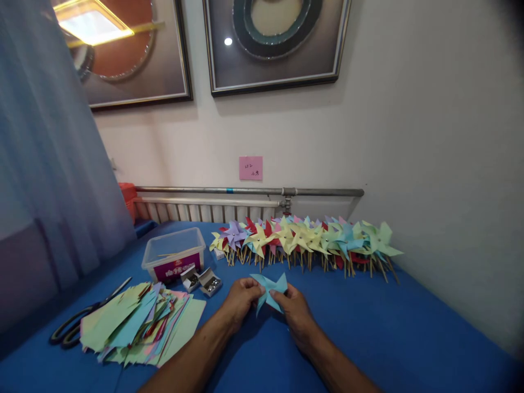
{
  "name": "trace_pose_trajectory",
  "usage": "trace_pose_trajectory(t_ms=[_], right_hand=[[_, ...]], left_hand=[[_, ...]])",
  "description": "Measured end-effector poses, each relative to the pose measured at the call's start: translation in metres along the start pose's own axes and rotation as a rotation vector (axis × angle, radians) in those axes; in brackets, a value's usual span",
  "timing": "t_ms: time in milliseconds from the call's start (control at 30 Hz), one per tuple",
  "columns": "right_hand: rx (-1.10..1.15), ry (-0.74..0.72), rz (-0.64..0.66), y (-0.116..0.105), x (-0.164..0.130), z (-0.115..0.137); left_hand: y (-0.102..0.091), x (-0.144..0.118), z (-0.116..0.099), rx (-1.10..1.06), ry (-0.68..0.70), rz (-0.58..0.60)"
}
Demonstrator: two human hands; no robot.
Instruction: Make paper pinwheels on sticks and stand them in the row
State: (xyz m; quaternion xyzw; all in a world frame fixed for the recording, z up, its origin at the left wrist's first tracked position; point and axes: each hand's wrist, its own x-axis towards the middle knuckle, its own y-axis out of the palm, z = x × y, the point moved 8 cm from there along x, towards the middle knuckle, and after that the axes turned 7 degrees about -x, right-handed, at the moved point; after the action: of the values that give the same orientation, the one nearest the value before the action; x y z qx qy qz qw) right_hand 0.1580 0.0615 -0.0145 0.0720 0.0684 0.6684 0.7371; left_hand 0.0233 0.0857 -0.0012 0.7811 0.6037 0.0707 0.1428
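Between my two hands is a light blue paper pinwheel (270, 286) with its points folded out, held just above the blue table cover. My left hand (241, 297) pinches its left side near the middle. On the right side, my right hand (295, 311) grips the paper with the thumb pressed toward the centre. No stick shows on this pinwheel. Left of my hands lie two small open boxes (210, 283) holding shiny metal pins or tacks. A pile of coloured paper sheets (131, 322) spreads further left, some with cuts.
Many finished pinwheels (303, 237) on wooden sticks lie in a row along the wall. A clear plastic tub (174, 254) with a few sticks stands at the back left. Black-handled scissors (88, 311) lie beside the paper pile. A metal pipe (249, 191) runs along the wall.
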Motion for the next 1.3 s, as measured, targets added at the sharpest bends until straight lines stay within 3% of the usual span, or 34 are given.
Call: trace_pose_trajectory(t_ms=[367, 533, 633, 767, 900, 1033, 1167, 1300], right_hand=[[-0.012, -0.037, 0.006, -0.003, -0.003, 0.007], [-0.019, -0.035, -0.013, -0.007, 0.001, 0.003], [-0.027, -0.017, -0.015, -0.008, 0.002, 0.000], [-0.041, -0.019, -0.024, -0.008, 0.001, 0.003], [-0.057, -0.034, -0.012, -0.006, 0.000, 0.006], [-0.085, -0.046, -0.029, -0.008, 0.003, 0.004], [-0.093, -0.051, -0.020, -0.007, 0.005, 0.001], [-0.085, -0.054, 0.008, -0.003, 0.004, 0.002]], left_hand=[[0.001, 0.001, -0.003, 0.026, 0.035, 0.036], [-0.011, 0.010, 0.007, 0.162, 0.028, -0.044], [-0.018, 0.009, 0.000, 0.314, 0.098, -0.085], [-0.025, 0.002, -0.030, 0.616, 0.308, -0.179], [-0.035, -0.005, -0.054, 0.775, 0.457, -0.258], [-0.058, -0.017, -0.093, 0.936, 0.596, -0.450], [-0.101, -0.015, -0.151, 1.141, 0.526, -0.648], [-0.153, 0.008, -0.200, 1.257, 0.289, -0.687]])
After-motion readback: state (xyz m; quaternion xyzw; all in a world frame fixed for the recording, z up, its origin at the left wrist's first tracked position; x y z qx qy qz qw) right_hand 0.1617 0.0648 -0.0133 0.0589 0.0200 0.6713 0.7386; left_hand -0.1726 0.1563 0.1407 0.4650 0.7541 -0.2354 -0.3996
